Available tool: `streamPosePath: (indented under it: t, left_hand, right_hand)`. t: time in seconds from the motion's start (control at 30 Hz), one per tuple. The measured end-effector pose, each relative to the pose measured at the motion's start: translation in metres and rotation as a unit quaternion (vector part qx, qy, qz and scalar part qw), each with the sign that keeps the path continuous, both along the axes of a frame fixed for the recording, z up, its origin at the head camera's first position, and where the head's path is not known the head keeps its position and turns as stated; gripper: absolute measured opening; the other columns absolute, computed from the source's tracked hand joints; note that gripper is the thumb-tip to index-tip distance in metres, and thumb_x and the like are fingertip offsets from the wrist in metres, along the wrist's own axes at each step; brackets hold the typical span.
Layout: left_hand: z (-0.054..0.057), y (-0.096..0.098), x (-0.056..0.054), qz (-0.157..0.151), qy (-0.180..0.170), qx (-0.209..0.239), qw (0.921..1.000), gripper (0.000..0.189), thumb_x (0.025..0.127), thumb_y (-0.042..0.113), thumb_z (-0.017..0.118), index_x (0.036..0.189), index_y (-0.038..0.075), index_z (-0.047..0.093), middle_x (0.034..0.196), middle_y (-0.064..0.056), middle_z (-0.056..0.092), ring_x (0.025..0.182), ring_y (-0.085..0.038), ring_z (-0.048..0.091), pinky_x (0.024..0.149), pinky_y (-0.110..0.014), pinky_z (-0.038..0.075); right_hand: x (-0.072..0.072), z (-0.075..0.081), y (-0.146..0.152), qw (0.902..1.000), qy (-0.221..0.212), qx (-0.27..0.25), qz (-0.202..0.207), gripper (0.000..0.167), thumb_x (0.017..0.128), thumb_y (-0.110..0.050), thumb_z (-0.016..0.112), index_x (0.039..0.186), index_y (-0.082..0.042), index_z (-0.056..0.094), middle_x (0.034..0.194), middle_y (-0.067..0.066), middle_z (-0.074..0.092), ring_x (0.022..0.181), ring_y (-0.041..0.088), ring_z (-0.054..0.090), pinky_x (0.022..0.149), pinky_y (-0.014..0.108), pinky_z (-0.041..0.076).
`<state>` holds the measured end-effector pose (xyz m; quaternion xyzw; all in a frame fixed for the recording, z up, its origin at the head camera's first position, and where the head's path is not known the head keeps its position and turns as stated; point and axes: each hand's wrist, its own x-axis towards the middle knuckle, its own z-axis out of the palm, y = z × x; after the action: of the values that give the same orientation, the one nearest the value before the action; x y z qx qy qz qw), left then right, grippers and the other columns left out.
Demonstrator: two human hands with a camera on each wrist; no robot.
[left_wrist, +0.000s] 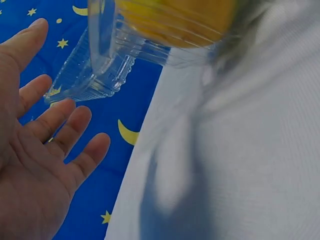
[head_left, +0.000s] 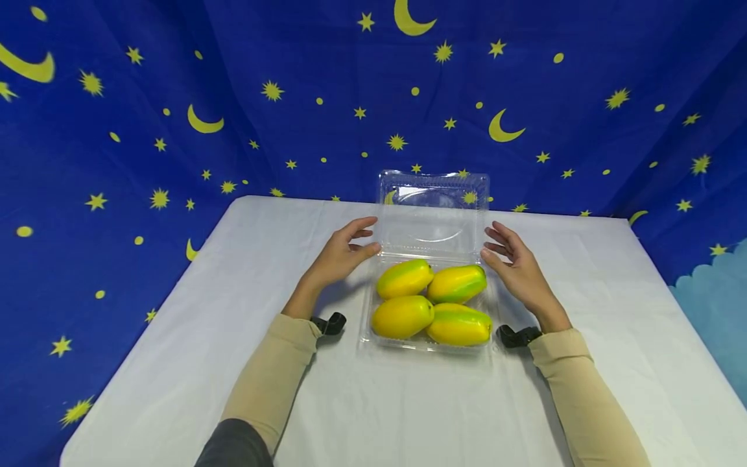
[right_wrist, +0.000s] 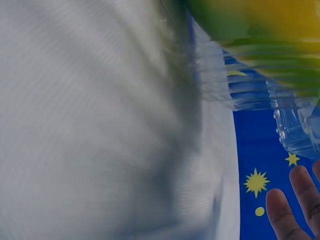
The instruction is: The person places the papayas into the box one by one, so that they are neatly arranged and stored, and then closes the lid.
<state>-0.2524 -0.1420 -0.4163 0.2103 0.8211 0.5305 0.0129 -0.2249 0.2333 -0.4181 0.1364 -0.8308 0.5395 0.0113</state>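
A clear plastic clamshell container (head_left: 428, 348) stands on the table with several yellow-green papayas (head_left: 403, 316) in its base. Its hinged lid (head_left: 433, 224) is raised at the back. My left hand (head_left: 341, 256) is at the lid's left side, with the thumb and fingertips right by its edge. On the opposite side, my right hand (head_left: 516, 264) has its fingertips close to the lid's right edge. Both hands have relaxed, spread fingers and hold nothing. In the left wrist view the left palm (left_wrist: 35, 175) faces the container; the right wrist view shows only some fingertips (right_wrist: 281, 207).
A white cloth covers the table (head_left: 362, 415). Behind it hangs a blue curtain (head_left: 327, 65) with yellow moons and stars. Black wrist mounts, one on the left (head_left: 331, 323) and one on the right (head_left: 516, 336), sit close beside the container.
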Motion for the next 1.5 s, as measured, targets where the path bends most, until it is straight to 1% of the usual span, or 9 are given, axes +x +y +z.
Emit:
streamPosePath:
  t: [0.17, 0.4, 0.5, 0.57, 0.67, 0.77, 0.83, 1.07, 1.5]
  left_hand:
    - [0.007, 0.001, 0.001, -0.001, -0.001, 0.027, 0.9996, 0.059, 0.098, 0.022, 0.066, 0.152, 0.018, 0.042, 0.159, -0.002, 0.041, 0.14, -0.031, 0.046, 0.108, -0.049, 0.046]
    - [0.039, 0.006, 0.018, -0.013, 0.006, 0.046, 0.9989, 0.06, 0.099, 0.014, 0.064, 0.152, 0.001, 0.038, 0.159, -0.017, 0.039, 0.139, -0.041, 0.044, 0.108, -0.055, 0.044]
    - [0.047, 0.006, 0.023, -0.016, 0.014, 0.045, 0.9988, 0.063, 0.099, 0.016, 0.064, 0.152, -0.001, 0.035, 0.158, -0.019, 0.039, 0.139, -0.041, 0.045, 0.108, -0.055, 0.043]
    - [0.047, 0.005, 0.022, -0.016, 0.017, 0.048, 0.9986, 0.065, 0.099, 0.016, 0.065, 0.154, 0.0, 0.033, 0.158, -0.02, 0.039, 0.139, -0.042, 0.044, 0.108, -0.056, 0.042]
    - [0.041, 0.002, 0.017, -0.015, 0.02, 0.051, 0.9984, 0.069, 0.098, 0.015, 0.066, 0.156, 0.004, 0.031, 0.158, -0.018, 0.039, 0.14, -0.04, 0.044, 0.109, -0.058, 0.041]
    - [0.035, 0.0, 0.011, -0.012, 0.027, 0.054, 0.9981, 0.072, 0.097, 0.024, 0.068, 0.157, 0.008, 0.031, 0.158, -0.014, 0.041, 0.141, -0.036, 0.045, 0.109, -0.056, 0.041]
    - [0.034, -0.001, 0.01, -0.011, 0.033, 0.055, 0.9979, 0.075, 0.096, 0.033, 0.069, 0.157, 0.01, 0.032, 0.157, -0.011, 0.043, 0.14, -0.031, 0.046, 0.109, -0.054, 0.042]
    - [0.038, -0.002, 0.014, -0.013, 0.047, 0.061, 0.9969, 0.089, 0.087, 0.061, 0.064, 0.157, 0.016, 0.033, 0.155, -0.006, 0.046, 0.138, -0.024, 0.048, 0.107, -0.051, 0.045]
    - [0.047, -0.002, 0.023, -0.019, 0.05, 0.061, 0.9967, 0.089, 0.086, 0.064, 0.064, 0.157, 0.018, 0.035, 0.151, -0.012, 0.049, 0.135, -0.027, 0.049, 0.105, -0.051, 0.046]
  right_hand:
    - [0.002, 0.008, -0.003, 0.9998, 0.015, 0.01, -0.004, 0.071, 0.102, -0.032, 0.058, 0.161, -0.026, 0.019, 0.163, 0.006, 0.033, 0.144, 0.033, 0.041, 0.111, 0.055, 0.04]
    - [0.007, 0.02, -0.005, 0.9994, 0.028, 0.008, -0.016, 0.072, 0.102, -0.028, 0.059, 0.161, -0.019, 0.019, 0.162, 0.01, 0.034, 0.143, 0.037, 0.041, 0.112, 0.06, 0.036]
    - [0.011, 0.025, -0.005, 0.9993, 0.033, 0.006, -0.014, 0.073, 0.102, -0.028, 0.059, 0.161, -0.017, 0.018, 0.162, 0.012, 0.034, 0.143, 0.038, 0.04, 0.112, 0.062, 0.036]
    - [0.012, 0.029, -0.005, 0.9993, 0.034, 0.007, -0.014, 0.072, 0.103, -0.028, 0.058, 0.161, -0.019, 0.018, 0.162, 0.011, 0.035, 0.143, 0.036, 0.041, 0.113, 0.058, 0.037]
    - [0.015, 0.032, -0.004, 0.9991, 0.038, 0.006, -0.016, 0.07, 0.103, -0.027, 0.057, 0.161, -0.02, 0.019, 0.161, 0.011, 0.036, 0.143, 0.035, 0.041, 0.113, 0.037, 0.042]
    - [0.017, 0.035, -0.004, 0.999, 0.041, 0.001, -0.018, 0.069, 0.103, -0.026, 0.057, 0.161, -0.021, 0.02, 0.16, 0.012, 0.038, 0.142, 0.034, 0.042, 0.105, 0.014, 0.042]
    - [0.018, 0.037, -0.004, 0.9989, 0.044, -0.005, -0.017, 0.068, 0.103, -0.025, 0.057, 0.161, -0.02, 0.02, 0.16, 0.013, 0.039, 0.142, 0.034, 0.042, 0.1, 0.007, 0.04]
    - [0.023, 0.047, -0.007, 0.9981, 0.057, -0.015, -0.021, 0.066, 0.104, -0.023, 0.055, 0.16, -0.018, 0.022, 0.159, 0.014, 0.039, 0.141, 0.03, 0.043, 0.1, 0.007, 0.039]
    - [0.036, 0.061, -0.012, 0.9968, 0.061, -0.041, -0.032, 0.066, 0.103, -0.02, 0.057, 0.159, -0.011, 0.025, 0.157, 0.017, 0.041, 0.139, 0.03, 0.045, 0.097, 0.005, 0.041]
